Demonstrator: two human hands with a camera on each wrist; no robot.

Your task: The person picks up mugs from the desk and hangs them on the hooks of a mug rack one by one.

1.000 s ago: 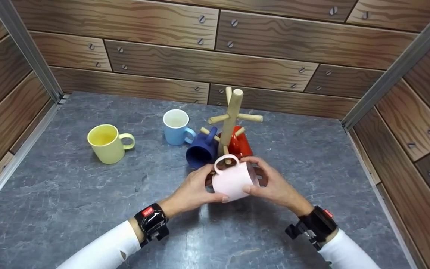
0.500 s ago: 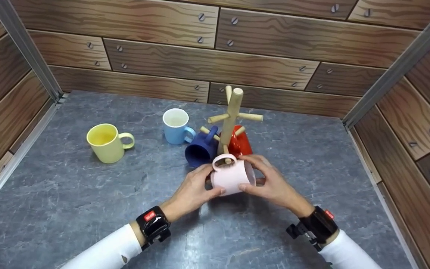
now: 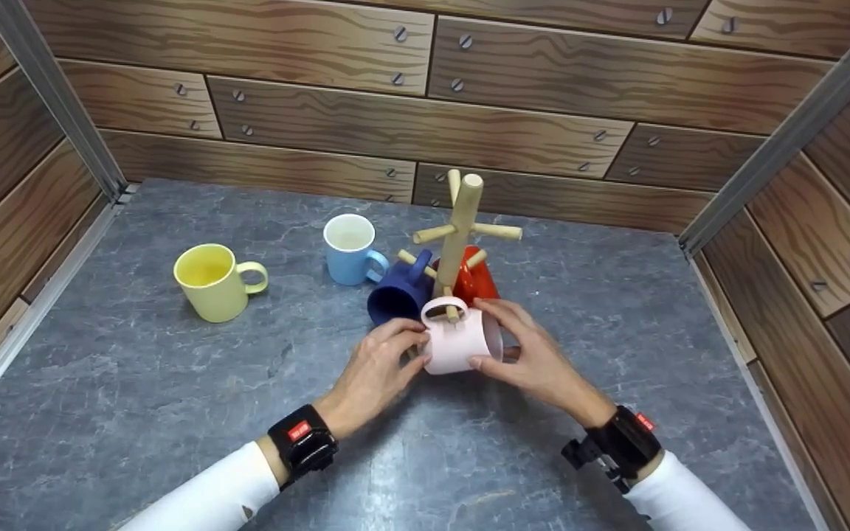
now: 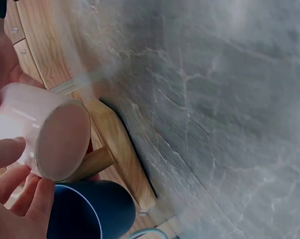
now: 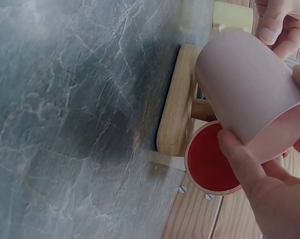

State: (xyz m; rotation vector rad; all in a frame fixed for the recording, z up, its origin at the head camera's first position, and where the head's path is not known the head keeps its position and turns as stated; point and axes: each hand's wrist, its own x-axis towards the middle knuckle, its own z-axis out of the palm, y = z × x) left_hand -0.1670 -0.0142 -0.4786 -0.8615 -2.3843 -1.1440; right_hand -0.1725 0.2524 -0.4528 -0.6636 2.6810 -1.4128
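Note:
A pink mug [image 3: 458, 343] lies on its side at the front of a wooden mug tree [image 3: 457, 240], a lower peg end showing through its handle [image 3: 445, 310]. My right hand [image 3: 536, 358] grips it near the open end, thumb and fingers on opposite sides. My left hand [image 3: 373, 372] has loosely bent fingers beside the mug's base [image 4: 64, 141]; in the right wrist view its fingertips look apart from the mug. A dark blue mug [image 3: 399, 291] hangs on the tree's left side. Behind my right hand is a red mug [image 3: 478, 276], partly hidden.
A light blue mug [image 3: 349, 258] stands upright left of the tree, close to the dark blue one. Farther left stands a yellow mug [image 3: 218, 291]. Upper pegs [image 3: 497, 231] stick out from the post. Wood-patterned walls [image 3: 336, 110] enclose the grey marbled table [image 3: 174, 413] behind and at both sides.
The pink mug has moved slightly away from me and turned more level, its handle around the front peg. My left hand has drawn back from its side to its base.

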